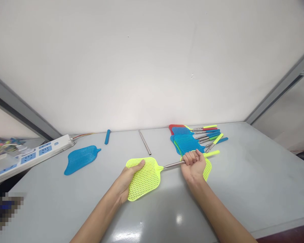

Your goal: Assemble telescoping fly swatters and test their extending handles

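At a grey table (53,202) against a pale wall (142,67), you are holding a yellow-green fly swatter (145,182) crosswise in front of you. Your left hand (126,179) is grasping the mesh head by its outer side, the thumb lying flat on the upper face. Your right hand (194,165) is clenching the metal shaft (172,164), fingers curled over it. A yellow-green handle (212,154) is showing just past your right fist; it appears to be in line with the shaft, though the hand is hiding the join. Another yellow-green mesh head (207,170) is lying partly hidden beneath that hand. Beyond it, a pile of swatters (187,143) in blue, red, green and yellow-green is overlapping near the wall, handles pointing right. Between the pile and your left side, a bare metal rod (145,143), a blue handle (107,137) and a loose blue swatter head (82,160) are resting well apart from one another. Farther left, a white power strip (63,143) with blue sockets is running along the table's edge
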The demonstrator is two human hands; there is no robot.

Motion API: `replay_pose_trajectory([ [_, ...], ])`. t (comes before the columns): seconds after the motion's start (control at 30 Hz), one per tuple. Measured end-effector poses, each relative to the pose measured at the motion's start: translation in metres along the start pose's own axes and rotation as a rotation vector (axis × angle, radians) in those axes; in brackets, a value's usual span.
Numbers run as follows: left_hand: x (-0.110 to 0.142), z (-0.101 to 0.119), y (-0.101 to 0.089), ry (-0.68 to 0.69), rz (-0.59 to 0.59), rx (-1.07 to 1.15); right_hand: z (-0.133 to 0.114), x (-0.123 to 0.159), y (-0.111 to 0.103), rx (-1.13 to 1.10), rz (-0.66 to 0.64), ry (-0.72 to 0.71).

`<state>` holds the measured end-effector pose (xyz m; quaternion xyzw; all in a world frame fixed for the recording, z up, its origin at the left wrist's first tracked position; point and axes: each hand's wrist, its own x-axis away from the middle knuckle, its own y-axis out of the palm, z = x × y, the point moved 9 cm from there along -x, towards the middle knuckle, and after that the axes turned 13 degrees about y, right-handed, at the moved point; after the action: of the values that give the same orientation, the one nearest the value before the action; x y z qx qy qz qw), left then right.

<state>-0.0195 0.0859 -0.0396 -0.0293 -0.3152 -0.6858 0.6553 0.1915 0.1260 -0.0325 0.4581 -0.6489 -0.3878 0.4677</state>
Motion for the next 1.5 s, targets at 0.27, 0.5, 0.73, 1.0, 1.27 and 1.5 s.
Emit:
replay_pose_trajectory([
  [0.27,0.002,0.003,0.004,0.015,0.006,-0.007,0.006,-0.001,-0.001,0.019,0.006,0.021],
  [0.5,0.001,0.002,0.005,0.045,-0.007,-0.011,0.008,0.0,0.0,0.04,-0.006,0.028],
  [0.73,-0.001,-0.002,0.005,0.046,-0.005,0.011,0.011,0.0,0.0,0.046,-0.004,0.031],
  [1.0,0.0,-0.002,0.007,0.061,0.015,0.023,0.012,0.0,-0.001,0.057,-0.007,0.044],
  [1.27,0.0,-0.006,0.008,0.061,0.013,0.034,0.012,0.001,0.001,0.084,0.001,0.029],
  [1.5,0.0,-0.009,0.009,0.065,-0.001,0.056,0.015,0.002,-0.001,0.022,0.021,0.054],
])
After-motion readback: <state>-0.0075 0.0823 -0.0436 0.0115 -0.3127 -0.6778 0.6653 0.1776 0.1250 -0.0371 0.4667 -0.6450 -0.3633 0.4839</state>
